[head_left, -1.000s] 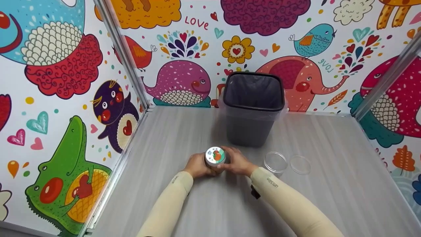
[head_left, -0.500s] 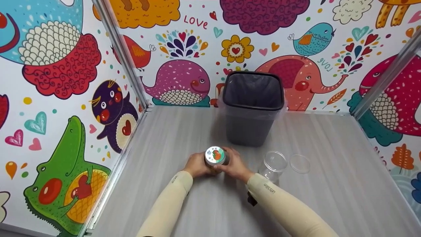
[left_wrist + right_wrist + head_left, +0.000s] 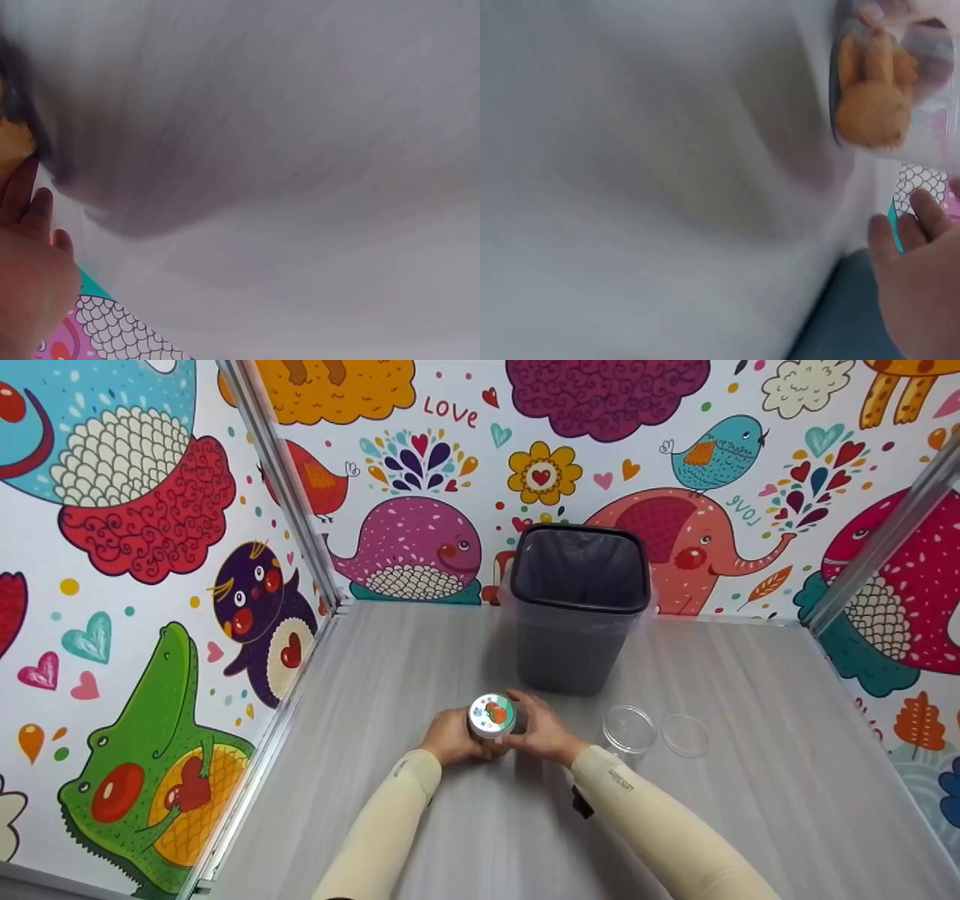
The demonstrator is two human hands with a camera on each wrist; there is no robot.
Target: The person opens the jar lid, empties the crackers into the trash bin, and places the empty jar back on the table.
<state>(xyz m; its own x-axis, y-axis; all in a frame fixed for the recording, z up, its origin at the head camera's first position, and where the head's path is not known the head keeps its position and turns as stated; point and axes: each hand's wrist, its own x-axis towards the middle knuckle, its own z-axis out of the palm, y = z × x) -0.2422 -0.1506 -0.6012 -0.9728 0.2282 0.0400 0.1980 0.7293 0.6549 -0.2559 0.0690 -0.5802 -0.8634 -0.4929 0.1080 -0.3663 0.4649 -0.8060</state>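
A clear jar stands between both hands, its round lid (image 3: 491, 715) carrying a white and green label with an orange fruit picture. My left hand (image 3: 448, 737) wraps around the jar's body from the left. On the other side, the thumb and fingers of my right hand (image 3: 543, 730) span the lid's edge, with a gap at the palm. Through the jar's clear wall (image 3: 930, 146) in the right wrist view, orange soft-looking pieces (image 3: 871, 112) show, one rounded with long parts. Only a bit of orange (image 3: 13, 142) beside the left fingers shows in the left wrist view.
Behind the hands stands a grey trash bin (image 3: 570, 652) with a plastic liner. To the right are an open clear jar (image 3: 628, 729), partly behind the right forearm, and a loose clear lid (image 3: 685, 736) on the grey table (image 3: 390, 660). Patterned walls border the table.
My right hand turned inward around the lid half a second ago, then swung back to a wider spread. The lid's label has turned slightly. The left hand keeps its grip on the jar.
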